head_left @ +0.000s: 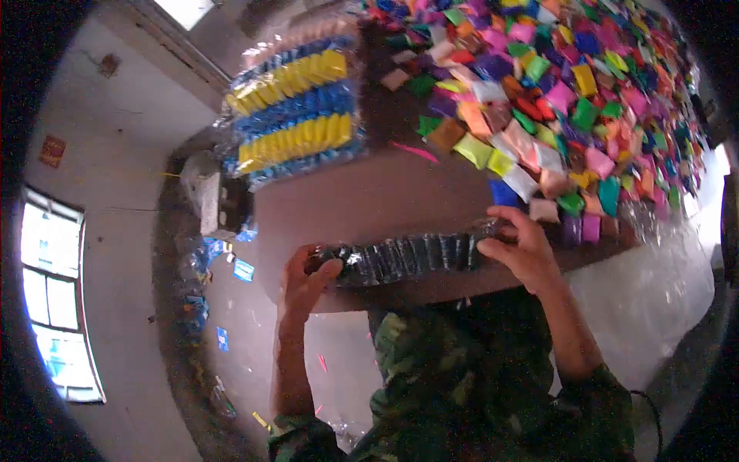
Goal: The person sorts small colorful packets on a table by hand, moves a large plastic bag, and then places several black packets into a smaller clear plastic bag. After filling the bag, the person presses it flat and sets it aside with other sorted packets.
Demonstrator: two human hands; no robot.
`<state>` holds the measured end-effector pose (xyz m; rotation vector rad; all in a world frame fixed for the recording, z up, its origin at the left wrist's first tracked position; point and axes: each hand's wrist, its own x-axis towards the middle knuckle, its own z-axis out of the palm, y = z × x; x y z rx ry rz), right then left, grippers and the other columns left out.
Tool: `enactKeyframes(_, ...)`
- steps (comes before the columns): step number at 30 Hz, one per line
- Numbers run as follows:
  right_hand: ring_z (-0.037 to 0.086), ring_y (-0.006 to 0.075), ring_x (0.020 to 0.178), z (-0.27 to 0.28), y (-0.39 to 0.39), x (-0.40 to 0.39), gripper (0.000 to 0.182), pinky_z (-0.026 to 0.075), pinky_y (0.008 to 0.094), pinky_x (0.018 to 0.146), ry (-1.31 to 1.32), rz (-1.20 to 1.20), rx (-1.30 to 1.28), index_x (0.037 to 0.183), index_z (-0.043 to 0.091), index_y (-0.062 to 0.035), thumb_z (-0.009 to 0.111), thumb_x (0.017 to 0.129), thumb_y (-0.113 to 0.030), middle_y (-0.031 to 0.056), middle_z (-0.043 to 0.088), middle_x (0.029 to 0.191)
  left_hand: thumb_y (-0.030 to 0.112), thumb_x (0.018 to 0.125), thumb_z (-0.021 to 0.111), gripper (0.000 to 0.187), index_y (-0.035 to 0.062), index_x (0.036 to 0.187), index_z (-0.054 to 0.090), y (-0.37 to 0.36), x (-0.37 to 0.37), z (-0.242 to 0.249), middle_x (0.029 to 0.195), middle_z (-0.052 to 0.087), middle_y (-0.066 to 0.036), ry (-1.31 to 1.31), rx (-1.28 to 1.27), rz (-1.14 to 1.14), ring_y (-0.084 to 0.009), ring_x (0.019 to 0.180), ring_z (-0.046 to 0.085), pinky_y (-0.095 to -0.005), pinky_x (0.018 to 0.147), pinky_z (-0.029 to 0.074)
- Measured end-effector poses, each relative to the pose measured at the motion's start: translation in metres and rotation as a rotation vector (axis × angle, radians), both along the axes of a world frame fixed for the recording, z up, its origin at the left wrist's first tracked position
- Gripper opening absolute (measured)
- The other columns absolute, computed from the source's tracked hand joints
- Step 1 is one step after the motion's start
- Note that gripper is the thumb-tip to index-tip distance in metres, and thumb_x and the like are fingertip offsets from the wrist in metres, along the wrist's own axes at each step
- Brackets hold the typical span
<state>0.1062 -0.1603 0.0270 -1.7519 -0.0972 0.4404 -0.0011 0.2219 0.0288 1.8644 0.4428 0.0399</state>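
A row of black packets in clear plastic (408, 259) lies along the near edge of the brown table (346, 196). At its left end, my left hand (306, 277) grips the row between thumb and fingers. My right hand (519, 248) pinches the clear plastic at the right end, thumb and forefinger near each other. Beyond the row, toward the back left, sit stacked rows of yellow packets (296, 145) and blue packets (292, 108) in clear wrapping.
A large heap of small multicoloured packets (539, 100) covers the right and back of the table. A pink strip (416, 152) lies near it. Clear plastic sheeting (639, 292) hangs at the right. Litter is on the floor at left.
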Motion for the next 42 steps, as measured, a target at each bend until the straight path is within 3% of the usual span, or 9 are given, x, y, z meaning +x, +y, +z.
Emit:
enactKeyframes(9, 0.068, 0.0223, 0.104, 0.017, 0.097, 0.087, 0.062, 0.052, 0.0363, 0.097, -0.216, -0.036, 0.197, 0.125, 0.065, -0.0008, 0.087, 0.079, -0.036, 0.0114, 0.072, 0.114, 0.039, 0.086, 0.083, 0.049, 0.0041, 0.118, 0.070, 0.073, 0.052, 0.060, 0.091, 0.067, 0.001, -0.152, 0.097, 0.248, -0.0078, 0.079, 0.057, -0.0270, 0.068, 0.045)
enactKeyframes(17, 0.068, 0.0236, 0.101, 0.066, 0.201, 0.174, 0.058, 0.053, 0.0367, 0.090, -0.256, -0.022, 0.234, 0.113, 0.071, -0.0002, 0.089, 0.074, -0.039, 0.0125, 0.073, 0.108, 0.051, 0.089, 0.074, 0.052, 0.0045, 0.113, 0.074, 0.159, 0.131, 0.096, 0.090, 0.065, 0.000, -0.214, 0.178, 0.288, -0.0105, 0.081, 0.057, -0.0282, 0.071, 0.046)
enactKeyframes(18, 0.066, 0.0195, 0.098, 0.069, 0.210, 0.177, 0.055, 0.052, 0.0335, 0.086, -0.258, -0.026, 0.236, 0.114, 0.070, 0.0001, 0.089, 0.077, -0.036, 0.0098, 0.072, 0.106, 0.051, 0.089, 0.073, 0.051, 0.0046, 0.111, 0.074, 0.161, 0.138, 0.100, 0.089, 0.065, 0.001, -0.223, 0.217, 0.314, -0.0106, 0.080, 0.056, -0.0283, 0.071, 0.046)
enactKeyframes(20, 0.063, 0.0113, 0.091, 0.073, 0.224, 0.183, 0.049, 0.050, 0.0270, 0.079, -0.260, -0.036, 0.239, 0.116, 0.067, 0.0007, 0.087, 0.082, -0.029, 0.0044, 0.069, 0.103, 0.050, 0.090, 0.072, 0.049, 0.0041, 0.106, 0.076, 0.183, 0.154, 0.092, 0.080, 0.061, 0.002, -0.223, 0.262, 0.317, -0.0109, 0.073, 0.054, -0.0293, 0.065, 0.043)
enactKeyframes(22, 0.062, 0.0105, 0.087, 0.047, 0.240, 0.197, 0.048, 0.050, 0.0267, 0.074, -0.249, -0.069, 0.164, 0.113, 0.068, 0.0007, 0.087, 0.081, -0.030, 0.0037, 0.069, 0.100, 0.050, 0.091, 0.072, 0.049, 0.0029, 0.105, 0.076, 0.196, 0.171, 0.081, 0.076, 0.060, 0.003, -0.184, 0.274, 0.388, -0.0108, 0.069, 0.052, -0.0298, 0.063, 0.041)
enactKeyframes(26, 0.062, 0.0092, 0.078, 0.033, 0.246, 0.195, 0.047, 0.050, 0.0266, 0.065, -0.130, -0.077, 0.154, 0.109, 0.069, 0.0003, 0.087, 0.080, -0.032, 0.0028, 0.069, 0.094, 0.048, 0.090, 0.073, 0.049, 0.0006, 0.103, 0.077, 0.233, 0.181, 0.033, 0.074, 0.061, 0.002, -0.357, 0.527, 0.171, -0.0095, 0.068, 0.051, -0.0298, 0.063, 0.040)
enactKeyframes(29, 0.062, 0.0094, 0.075, 0.023, 0.246, 0.200, 0.047, 0.050, 0.0270, 0.064, -0.250, -0.077, 0.118, 0.110, 0.068, -0.0004, 0.087, 0.081, -0.032, 0.0029, 0.069, 0.091, 0.046, 0.090, 0.074, 0.048, -0.0004, 0.102, 0.076, 0.215, 0.182, 0.040, 0.075, 0.063, 0.001, -0.284, 0.339, 0.254, -0.0092, 0.070, 0.052, -0.0296, 0.064, 0.042)
enactKeyframes(32, 0.071, 0.0290, 0.097, 0.030, 0.245, 0.198, 0.056, 0.054, 0.0413, 0.089, -0.227, -0.113, 0.092, 0.102, 0.071, -0.0004, 0.089, 0.072, -0.043, 0.0158, 0.074, 0.103, 0.045, 0.090, 0.074, 0.047, -0.0003, 0.101, 0.076, 0.207, 0.186, 0.058, 0.077, 0.064, 0.000, -0.174, 0.256, 0.325, -0.0104, 0.071, 0.054, -0.0298, 0.065, 0.043)
enactKeyframes(42, 0.072, 0.0292, 0.093, 0.017, 0.242, 0.198, 0.060, 0.056, 0.0410, 0.086, -0.317, -0.202, 0.066, 0.105, 0.068, 0.0006, 0.084, 0.079, -0.051, 0.0194, 0.074, 0.102, 0.051, 0.094, 0.067, 0.051, -0.0001, 0.093, 0.073, 0.200, 0.178, 0.057, 0.077, 0.061, -0.003, -0.186, 0.389, 0.401, -0.0127, 0.073, 0.049, -0.0329, 0.065, 0.041)
